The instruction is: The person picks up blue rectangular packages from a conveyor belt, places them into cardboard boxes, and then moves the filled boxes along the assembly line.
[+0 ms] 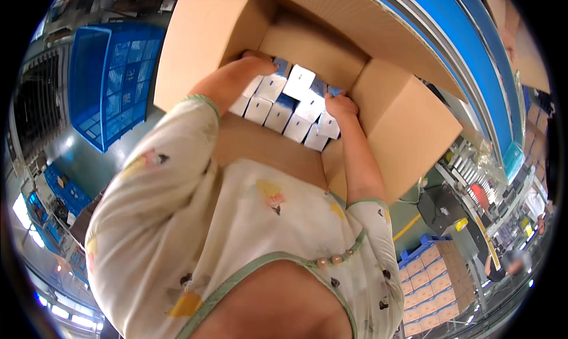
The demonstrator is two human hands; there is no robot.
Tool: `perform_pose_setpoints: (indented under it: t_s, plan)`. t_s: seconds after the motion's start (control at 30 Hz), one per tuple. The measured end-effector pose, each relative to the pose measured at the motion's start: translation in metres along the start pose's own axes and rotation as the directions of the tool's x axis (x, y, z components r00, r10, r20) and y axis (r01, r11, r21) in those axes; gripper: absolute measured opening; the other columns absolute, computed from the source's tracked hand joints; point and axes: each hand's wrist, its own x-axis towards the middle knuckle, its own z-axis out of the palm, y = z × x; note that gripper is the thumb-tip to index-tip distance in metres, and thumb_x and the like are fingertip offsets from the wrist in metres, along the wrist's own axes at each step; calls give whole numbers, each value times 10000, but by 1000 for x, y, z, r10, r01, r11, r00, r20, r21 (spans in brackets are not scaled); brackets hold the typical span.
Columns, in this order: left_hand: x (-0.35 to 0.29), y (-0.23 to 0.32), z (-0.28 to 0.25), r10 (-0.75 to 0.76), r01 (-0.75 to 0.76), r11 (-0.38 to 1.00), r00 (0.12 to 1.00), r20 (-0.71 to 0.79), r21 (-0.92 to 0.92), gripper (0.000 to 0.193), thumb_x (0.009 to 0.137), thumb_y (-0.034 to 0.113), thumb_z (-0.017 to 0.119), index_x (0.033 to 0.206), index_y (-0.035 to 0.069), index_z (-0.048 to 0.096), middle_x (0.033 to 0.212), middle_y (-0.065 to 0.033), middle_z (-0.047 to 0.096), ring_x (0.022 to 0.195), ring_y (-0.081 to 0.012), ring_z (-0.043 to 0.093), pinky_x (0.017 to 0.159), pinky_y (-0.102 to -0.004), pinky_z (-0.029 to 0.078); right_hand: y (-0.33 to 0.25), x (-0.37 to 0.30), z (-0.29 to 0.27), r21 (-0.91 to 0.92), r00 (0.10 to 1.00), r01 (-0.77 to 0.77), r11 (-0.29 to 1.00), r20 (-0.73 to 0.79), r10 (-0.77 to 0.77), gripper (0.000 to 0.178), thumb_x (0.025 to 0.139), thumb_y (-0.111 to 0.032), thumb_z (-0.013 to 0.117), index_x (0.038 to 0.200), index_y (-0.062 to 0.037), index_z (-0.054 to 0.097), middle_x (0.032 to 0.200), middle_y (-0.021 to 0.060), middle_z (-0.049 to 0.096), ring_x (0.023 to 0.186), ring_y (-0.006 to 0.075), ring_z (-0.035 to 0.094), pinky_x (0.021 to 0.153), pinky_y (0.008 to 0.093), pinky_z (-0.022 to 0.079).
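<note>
Both my hands reach down into a large open cardboard carton [319, 42]. Small white-and-blue boxes [300, 81] stand in it in rows, their pale ends facing up. At the left end of the far row, my left hand [259, 62] is closed against a box with a blue side [281, 67]; its fingertips are partly hidden. My right hand [342, 105] grips the row's other end, with its thumb and fingers at a blue-topped box [335, 91]. One white box between the hands sits a little higher than its neighbours.
The carton's flaps [414, 132] stand spread outward. Beyond it runs a blue conveyor [473, 49]. A blue plastic crate [112, 84] stands on the floor to the left. Stacked cartons [432, 286] rest on a blue pallet at the lower right, and a person [509, 267] is nearby.
</note>
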Motion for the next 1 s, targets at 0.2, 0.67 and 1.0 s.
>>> perform_pose_setpoints:
  t_s: [0.2,0.67,1.0]
  plan:
    - [51,25,-11,423,-340,864,890,168,-372,548,872,522,327,1089,100,601,1232,-135,489,1200,-275,388,995,-346,289,0,68,-3,187,957,285,940,5,-291,493,884,-445,311,1141,-105,557,1166,141,540,1117,253,481,920,354,364]
    - [-206,-127,-238,143,-757,549,503,-853,-355,327,896,322,469,955,47,636,948,-55,640,828,-123,588,734,-240,454,38,-38,-117,220,677,705,674,-490,-548,358,868,-283,494,1131,-43,535,1031,138,609,968,230,580,842,305,437]
    - [-164,-311,-293,-379,-127,919,-35,-925,-373,315,866,264,397,983,46,591,1042,-147,560,979,-325,517,890,-424,375,-19,-140,-123,446,737,671,592,-482,-473,292,881,-199,446,702,-4,567,618,56,589,556,103,558,547,244,434]
